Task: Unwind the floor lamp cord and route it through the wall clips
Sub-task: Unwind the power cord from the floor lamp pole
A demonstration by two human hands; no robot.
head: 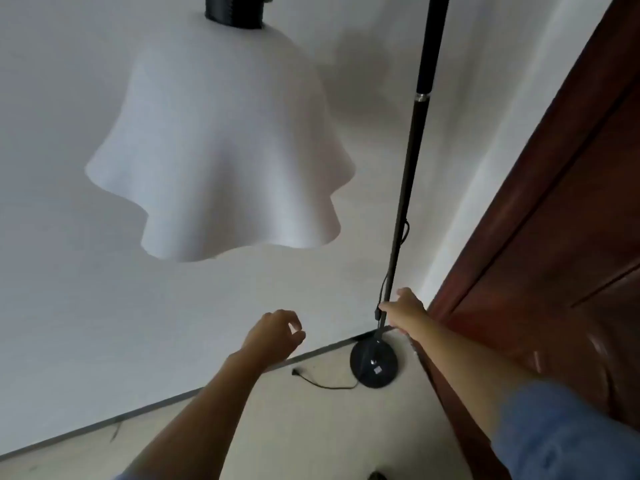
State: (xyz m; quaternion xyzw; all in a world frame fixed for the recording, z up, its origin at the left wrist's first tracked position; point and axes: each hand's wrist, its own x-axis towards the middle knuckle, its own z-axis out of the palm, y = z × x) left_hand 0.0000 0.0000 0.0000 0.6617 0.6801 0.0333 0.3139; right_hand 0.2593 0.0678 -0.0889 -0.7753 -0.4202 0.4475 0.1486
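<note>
Far left of the frame is just plain white wall, no clips I can spot anywhere on it. The big wavy white lampshade hangs in the upper middle.

Lower centre, the left hand is in the air, fingers loosely curled, holding nothing.

Below it on the pale floor, the plug end of the cord trails along the floor between the wall's bottom edge and the round black base.

The rest of the cord runs up along the black pole, wound loosely around it, so its long axis is basically vertical and leaning a bit right toward the top.

The right hand is clearly the nearer one: it's right at the pole low down, fingers closed on the cord or pole, hard to tell which. I'd guess unwinding starts there, going upward.

Right edge is a dark reddish wooden door, so it's a tight corner.
</note>
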